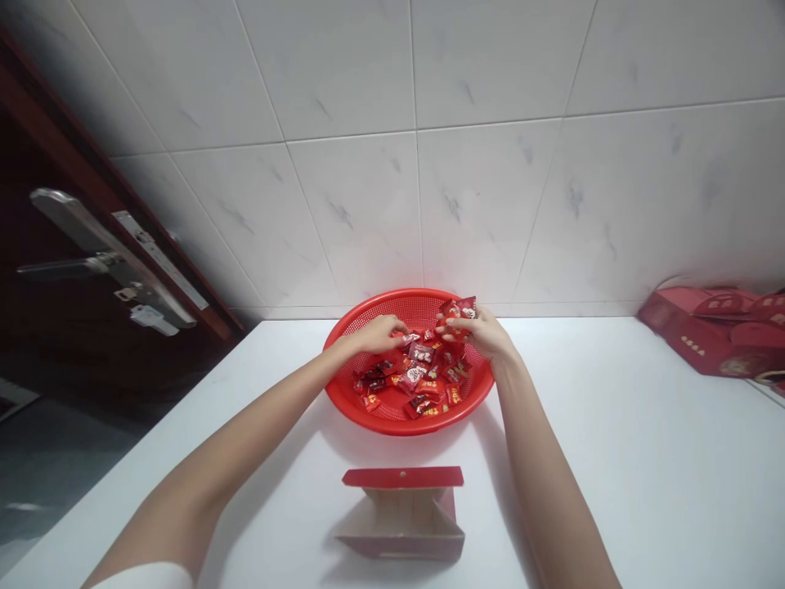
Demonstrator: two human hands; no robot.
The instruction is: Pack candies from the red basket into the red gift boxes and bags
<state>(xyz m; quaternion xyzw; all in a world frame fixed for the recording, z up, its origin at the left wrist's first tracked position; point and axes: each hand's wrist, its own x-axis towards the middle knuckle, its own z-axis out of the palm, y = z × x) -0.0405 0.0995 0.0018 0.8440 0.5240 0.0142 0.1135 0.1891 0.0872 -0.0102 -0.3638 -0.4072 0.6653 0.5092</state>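
A red plastic basket [410, 427] holds several wrapped candies [421, 352] in red and dark red wrappers. Over its left side my left hand [381, 334] reaches in, its fingers curled and touching a small wrapped candy among the others. At the right rim, my right hand [475, 329] is closed round several candy packets [459, 308], lifted above the rest. Nearer to me stands an open red paper box [401, 546], its flap raised at the back and no candy showing inside.
More red boxes [711, 331] with handles stand at the far right of the white table [619, 458]. A tiled wall [349, 213] rises behind the basket. At the left is a dark door [55, 303] with a metal handle and keys.
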